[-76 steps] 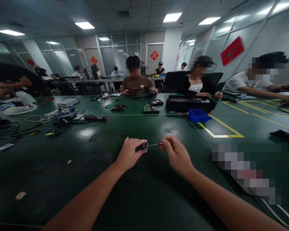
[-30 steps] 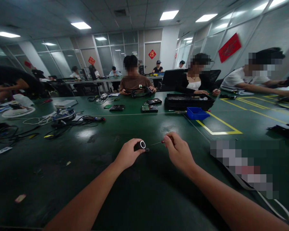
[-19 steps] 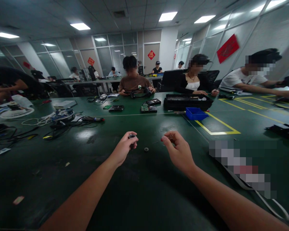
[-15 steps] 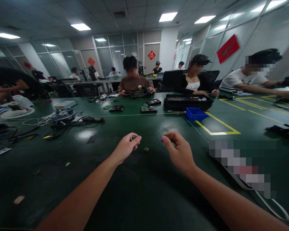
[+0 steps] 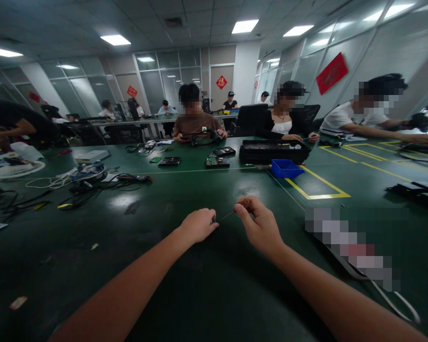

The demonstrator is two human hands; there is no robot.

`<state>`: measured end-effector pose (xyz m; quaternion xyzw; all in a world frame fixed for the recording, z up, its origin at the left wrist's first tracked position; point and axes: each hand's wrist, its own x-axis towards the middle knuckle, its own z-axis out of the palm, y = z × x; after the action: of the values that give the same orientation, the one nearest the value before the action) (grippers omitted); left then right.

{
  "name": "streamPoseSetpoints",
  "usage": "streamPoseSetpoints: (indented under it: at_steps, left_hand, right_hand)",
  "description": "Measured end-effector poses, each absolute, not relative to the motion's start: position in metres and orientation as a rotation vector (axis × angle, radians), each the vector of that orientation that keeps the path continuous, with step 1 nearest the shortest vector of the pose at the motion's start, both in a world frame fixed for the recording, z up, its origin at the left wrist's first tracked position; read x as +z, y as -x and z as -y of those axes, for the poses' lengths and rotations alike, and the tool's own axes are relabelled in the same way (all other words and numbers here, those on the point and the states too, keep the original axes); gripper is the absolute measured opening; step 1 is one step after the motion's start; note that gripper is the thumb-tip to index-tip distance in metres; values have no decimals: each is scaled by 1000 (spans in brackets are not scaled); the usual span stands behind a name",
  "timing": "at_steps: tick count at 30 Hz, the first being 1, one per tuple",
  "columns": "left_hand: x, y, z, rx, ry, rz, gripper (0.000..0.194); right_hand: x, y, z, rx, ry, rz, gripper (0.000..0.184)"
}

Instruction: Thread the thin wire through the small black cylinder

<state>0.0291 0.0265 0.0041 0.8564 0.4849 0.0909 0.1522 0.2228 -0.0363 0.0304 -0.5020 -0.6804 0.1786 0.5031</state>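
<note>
My left hand (image 5: 200, 225) is low over the green table, its fingers closed round a small round dark metal part (image 5: 214, 221), mostly hidden by the fingertips. Opposite it, my right hand (image 5: 259, 223) pinches a thin metal rod (image 5: 227, 216) between thumb and fingers. The rod slants down to the left, and its tip is close to my left fingertips; whether the two touch I cannot tell. Reddish colour shows where the right fingers grip the rod.
Opened hard drives (image 5: 217, 162) lie farther back, near a blue bin (image 5: 287, 168) and a long black tray (image 5: 274, 151). Tangled cables (image 5: 103, 183) spread at left. A blurred-out strip (image 5: 353, 249) with a white cord is at right. Other people sit around the table.
My left hand has moved right and down to where the small round part lay on the table, now covered by the fingers. My right hand with the rod has hardly moved.
</note>
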Motion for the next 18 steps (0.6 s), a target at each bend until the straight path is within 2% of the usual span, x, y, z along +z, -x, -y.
streamPoseSetpoints:
  at_steps: [7,11,18]
  left_hand:
    - [8,-9,-28,359,-2352,-1461,22]
    - [10,14,-36,576,-2141,-1409,29]
    - [27,77,-52,1013,-1291,-1316,30]
  right_hand:
    - [30,-221,36,452,1218,1648,15]
    - [29,-222,36,463,1214,1666,15]
    - [28,-220,35,477,1216,1678,15]
